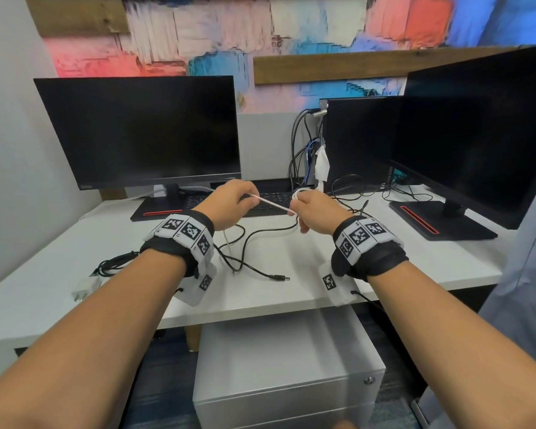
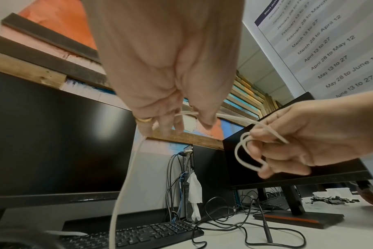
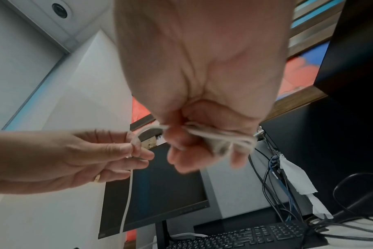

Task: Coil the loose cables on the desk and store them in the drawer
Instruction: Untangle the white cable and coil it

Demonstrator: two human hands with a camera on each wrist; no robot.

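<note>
Head looks down; wrists upward, sharing monitors point(image 2: 53, 134).

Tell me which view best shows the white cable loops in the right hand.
Left wrist: the white cable loops hang open round the right hand fingers. Right wrist shows them blurred and bunched; head shows only a small arc.

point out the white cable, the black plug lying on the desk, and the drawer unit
white cable point(image 1: 273, 204), head view, taut stretch between hands.
black plug point(image 1: 279, 277), head view, barrel end.
drawer unit point(image 1: 279, 351), head view, top panel.
</note>
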